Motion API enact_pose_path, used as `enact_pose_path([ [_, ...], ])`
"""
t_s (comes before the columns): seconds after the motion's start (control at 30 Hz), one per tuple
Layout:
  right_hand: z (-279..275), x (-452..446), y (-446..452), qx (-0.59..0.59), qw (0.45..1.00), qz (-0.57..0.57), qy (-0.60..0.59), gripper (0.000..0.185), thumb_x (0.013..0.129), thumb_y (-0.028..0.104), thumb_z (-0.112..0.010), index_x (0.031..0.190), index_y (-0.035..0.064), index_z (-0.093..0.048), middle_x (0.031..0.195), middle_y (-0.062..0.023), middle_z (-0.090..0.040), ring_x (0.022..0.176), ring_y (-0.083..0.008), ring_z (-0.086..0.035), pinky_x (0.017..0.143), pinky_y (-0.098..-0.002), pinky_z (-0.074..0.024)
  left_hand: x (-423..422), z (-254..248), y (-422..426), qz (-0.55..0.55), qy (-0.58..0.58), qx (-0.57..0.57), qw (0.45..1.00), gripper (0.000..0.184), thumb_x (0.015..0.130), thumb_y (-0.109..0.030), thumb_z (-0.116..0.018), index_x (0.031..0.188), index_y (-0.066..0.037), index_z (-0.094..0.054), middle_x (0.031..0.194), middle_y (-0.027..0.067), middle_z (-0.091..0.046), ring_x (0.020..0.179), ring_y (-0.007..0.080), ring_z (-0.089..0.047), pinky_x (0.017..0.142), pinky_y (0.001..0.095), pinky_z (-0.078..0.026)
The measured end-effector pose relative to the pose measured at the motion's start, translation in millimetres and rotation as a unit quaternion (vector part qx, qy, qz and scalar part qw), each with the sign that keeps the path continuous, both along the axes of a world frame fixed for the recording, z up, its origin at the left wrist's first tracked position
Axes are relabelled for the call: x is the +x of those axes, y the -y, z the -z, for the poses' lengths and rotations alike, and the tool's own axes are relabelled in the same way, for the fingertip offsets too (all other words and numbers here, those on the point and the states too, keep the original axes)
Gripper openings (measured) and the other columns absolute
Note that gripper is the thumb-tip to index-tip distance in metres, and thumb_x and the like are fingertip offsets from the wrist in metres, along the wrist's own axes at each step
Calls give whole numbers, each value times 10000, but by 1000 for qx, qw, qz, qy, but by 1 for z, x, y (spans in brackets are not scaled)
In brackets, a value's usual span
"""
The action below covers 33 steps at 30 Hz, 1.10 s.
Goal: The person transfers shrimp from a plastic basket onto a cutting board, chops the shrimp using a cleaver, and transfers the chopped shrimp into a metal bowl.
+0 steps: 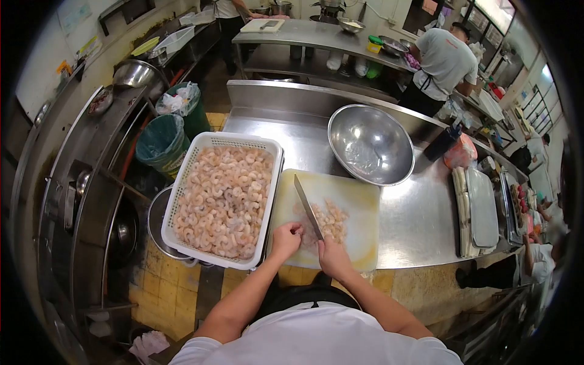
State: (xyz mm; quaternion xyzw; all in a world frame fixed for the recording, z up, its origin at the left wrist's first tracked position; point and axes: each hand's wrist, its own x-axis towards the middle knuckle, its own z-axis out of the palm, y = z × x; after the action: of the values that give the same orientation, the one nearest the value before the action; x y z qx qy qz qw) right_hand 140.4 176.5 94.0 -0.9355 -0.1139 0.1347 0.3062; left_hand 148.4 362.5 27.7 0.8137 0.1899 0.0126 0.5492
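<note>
A pale cutting board point(359, 243) lies on the steel table, with a small pile of shrimp point(333, 220) on it. My right hand point(333, 257) is closed round the handle of a long knife point(307, 205), whose blade points up and to the left across the board. Left of the blade, my left hand point(286, 238) is closed with its fingertips together over the board; whether they hold anything is too small to tell. A white perforated basket point(277, 173) full of peeled shrimp point(222, 201) stands to the left of the board.
Behind the board sits a large steel bowl point(371, 146). Trays point(482, 207) and a dark bottle point(442, 143) stand on the right. Two lined bins point(163, 145) are at the left. A person point(444, 64) works at the back right, others farther off.
</note>
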Motion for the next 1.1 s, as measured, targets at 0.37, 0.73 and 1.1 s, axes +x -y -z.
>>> enact_pose_path([
  [0.37,11,-17,-2,24,1000,18,0,272,1087,251,-533,1099,-21,-548,848,-357,-668,849,-584,-649,750,-662,-482,-32,-7,0,32,-14,105,994,237,856,-149,-797,1027,12,-762,918,188,-773,854,306,-764,807,395,-600],
  [0.73,-7,-12,15,1,1000,15,1,271,1082,247,-530,1130,-19,-548,901,-372,-670,871,-587,-644,756,-666,-493,-22,19,14,-5,-5,-10,1000,215,866,-101,-780,1036,24,-738,876,168,-771,820,286,-762,768,389,-602],
  [1.1,-4,13,46,-7,998,59,6,295,1098,276,-514,1052,-15,-536,816,-354,-663,831,-582,-644,730,-653,-479,-11,23,31,9,21,-13,1000,231,837,-98,-828,1011,18,-728,886,151,-769,815,255,-755,777,371,-605],
])
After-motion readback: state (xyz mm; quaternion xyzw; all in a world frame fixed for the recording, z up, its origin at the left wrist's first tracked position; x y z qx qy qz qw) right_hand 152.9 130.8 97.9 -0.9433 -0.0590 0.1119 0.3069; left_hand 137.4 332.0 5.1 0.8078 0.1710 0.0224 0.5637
